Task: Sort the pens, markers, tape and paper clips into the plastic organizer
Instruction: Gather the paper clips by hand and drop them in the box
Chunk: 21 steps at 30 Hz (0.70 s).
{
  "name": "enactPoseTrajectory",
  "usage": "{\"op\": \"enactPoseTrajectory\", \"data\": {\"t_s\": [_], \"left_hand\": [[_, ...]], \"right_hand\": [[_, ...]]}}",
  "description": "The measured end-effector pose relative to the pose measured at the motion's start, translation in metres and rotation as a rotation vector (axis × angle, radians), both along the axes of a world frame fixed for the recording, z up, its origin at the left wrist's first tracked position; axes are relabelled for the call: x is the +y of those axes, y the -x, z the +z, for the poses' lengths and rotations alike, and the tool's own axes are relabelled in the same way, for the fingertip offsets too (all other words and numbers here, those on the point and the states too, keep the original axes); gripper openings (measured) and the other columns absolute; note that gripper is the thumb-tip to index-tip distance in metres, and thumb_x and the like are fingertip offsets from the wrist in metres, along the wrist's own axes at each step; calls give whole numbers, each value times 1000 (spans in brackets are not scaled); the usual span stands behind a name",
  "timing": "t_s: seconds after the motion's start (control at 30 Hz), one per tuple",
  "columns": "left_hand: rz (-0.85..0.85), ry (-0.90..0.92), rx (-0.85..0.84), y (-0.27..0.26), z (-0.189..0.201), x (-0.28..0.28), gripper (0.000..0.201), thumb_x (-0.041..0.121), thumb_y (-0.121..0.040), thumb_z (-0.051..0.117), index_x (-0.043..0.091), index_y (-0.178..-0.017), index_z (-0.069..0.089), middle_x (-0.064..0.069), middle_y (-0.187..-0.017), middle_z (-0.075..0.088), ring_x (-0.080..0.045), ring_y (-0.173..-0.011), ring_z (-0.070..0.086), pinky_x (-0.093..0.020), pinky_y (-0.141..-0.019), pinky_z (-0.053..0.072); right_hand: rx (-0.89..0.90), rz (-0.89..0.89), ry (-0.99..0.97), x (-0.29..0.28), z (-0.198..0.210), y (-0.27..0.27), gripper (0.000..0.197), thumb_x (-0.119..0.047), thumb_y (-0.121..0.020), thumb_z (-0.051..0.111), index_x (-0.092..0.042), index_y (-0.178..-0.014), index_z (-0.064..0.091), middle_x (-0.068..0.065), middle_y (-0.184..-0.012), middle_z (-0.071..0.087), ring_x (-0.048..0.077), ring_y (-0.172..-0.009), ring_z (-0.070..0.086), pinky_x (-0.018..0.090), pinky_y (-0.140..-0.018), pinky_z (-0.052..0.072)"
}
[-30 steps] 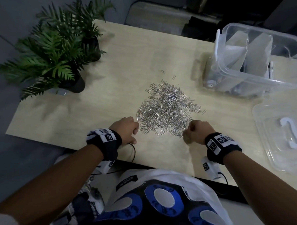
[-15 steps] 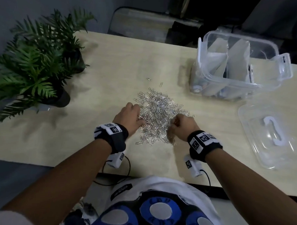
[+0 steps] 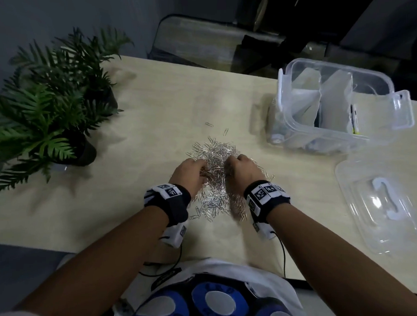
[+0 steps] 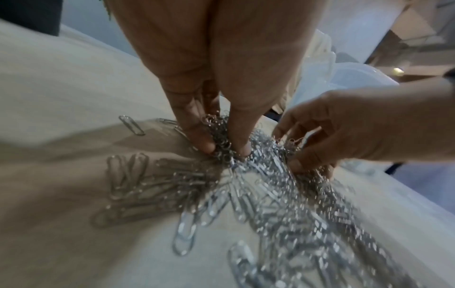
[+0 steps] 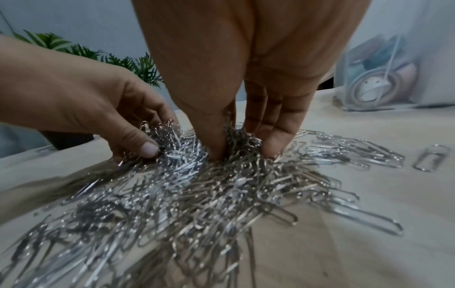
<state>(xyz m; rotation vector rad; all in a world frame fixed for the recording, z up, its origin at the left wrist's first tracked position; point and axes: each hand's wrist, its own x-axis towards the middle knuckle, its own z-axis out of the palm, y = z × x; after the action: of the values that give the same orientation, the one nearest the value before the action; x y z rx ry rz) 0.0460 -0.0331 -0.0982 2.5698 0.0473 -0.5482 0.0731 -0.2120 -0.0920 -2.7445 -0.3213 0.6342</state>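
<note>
A heap of silver paper clips (image 3: 214,155) lies in the middle of the light wooden table (image 3: 145,112). Both hands dig into it side by side. My left hand (image 3: 190,170) pinches a bunch of paper clips (image 4: 221,142) between thumb and fingers. My right hand (image 3: 240,168) pinches another bunch of paper clips (image 5: 241,144) the same way. The clear plastic organizer (image 3: 336,108) stands open at the back right, with white dividers, a pen and a roll of tape (image 5: 369,89) inside it.
The organizer's clear lid (image 3: 382,203) with a white handle lies flat at the right edge. Two potted ferns (image 3: 49,103) stand at the left. Two stray clips (image 3: 209,124) lie behind the heap. A dark chair (image 3: 207,43) stands beyond the table.
Both hands have moved forward from the near edge of the heap into its middle and drawn together, their fingers closing on clips. The heap has been pushed narrower.
</note>
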Motion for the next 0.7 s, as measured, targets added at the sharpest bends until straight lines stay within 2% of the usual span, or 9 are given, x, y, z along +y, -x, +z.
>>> {"op": "enactPoseTrajectory", "data": {"t_s": [0.1, 0.2, 0.27, 0.33, 0.37, 0.43, 0.5, 0.63, 0.7], "left_hand": [[233, 196, 46, -4, -3, 6, 22, 15, -85, 72, 20, -106, 70, -7, -108, 68, -23, -92, 66, -27, -85, 49], [481, 528, 178, -3, -5, 12, 19, 3, -88, 68, 21, -87, 73, -13, -104, 71, -24, -78, 71, -34, -78, 60], [627, 808, 317, -2, 0, 11, 23, -8, -91, 57, 12, -89, 69, -19, -105, 67, -24, -77, 70, -32, -71, 61], [723, 980, 413, -3, 7, 11, 24, -14, -92, 48, 1, -96, 65, -21, -103, 65, -26, -78, 68, -30, -68, 61], [752, 1033, 449, -4, 9, 12, 24, -15, -91, 45, -2, -98, 64, -21, -101, 64, -27, -78, 68, -31, -68, 61], [788, 1127, 517, -5, 9, 13, 22, -12, -90, 45, -5, -101, 63, -21, -95, 65, -28, -77, 67, -31, -65, 60], [812, 1206, 601, -6, 8, 14, 16, -1, -92, 51, -3, -101, 65, -18, -91, 65, -26, -77, 65, -29, -61, 59], [782, 1250, 688, -9, 7, 8, 18, 22, -96, 57, 7, -92, 64, -7, -79, 60, -14, -66, 57, -20, -50, 50], [773, 1250, 687, -10, 9, 3, 20, 24, -97, 55, 8, -86, 62, -6, -77, 58, -12, -61, 57, -19, -48, 49]], "right_hand": [[40, -72, -90, -10, 0, -7, 17, -13, -83, 69, -18, -98, 66, -2, -86, 60, 21, -83, 64, 26, -74, 51], [129, -324, -207, -22, 1, -10, 12, -20, -80, 76, -22, -89, 68, -6, -76, 65, 12, -70, 63, 24, -66, 50], [313, -519, -395, -31, 1, -11, 15, -19, -81, 79, -15, -91, 68, -4, -70, 68, 14, -63, 63, 28, -64, 52], [512, -721, -657, -34, 5, -9, 9, -5, -89, 68, -3, -97, 64, 9, -72, 71, 24, -65, 65, 40, -68, 54], [564, -791, -739, -36, 8, -9, 7, 0, -92, 61, 1, -99, 62, 14, -73, 70, 27, -64, 65, 40, -65, 53], [621, -879, -830, -37, 15, -7, 11, 1, -96, 49, 0, -98, 60, 14, -73, 67, 23, -58, 63, 31, -56, 52], [735, -949, -958, -39, 20, -7, 16, -5, -97, 45, -4, -92, 61, 10, -74, 63, 20, -58, 62, 27, -53, 54], [951, -997, -1075, -43, 25, -8, 24, -25, -98, 47, -10, -83, 60, 4, -67, 57, 15, -52, 58, 23, -49, 51], [987, -959, -1083, -43, 28, -7, 22, -22, -98, 49, -9, -83, 59, 2, -63, 54, 14, -54, 60, 21, -46, 50]]}}
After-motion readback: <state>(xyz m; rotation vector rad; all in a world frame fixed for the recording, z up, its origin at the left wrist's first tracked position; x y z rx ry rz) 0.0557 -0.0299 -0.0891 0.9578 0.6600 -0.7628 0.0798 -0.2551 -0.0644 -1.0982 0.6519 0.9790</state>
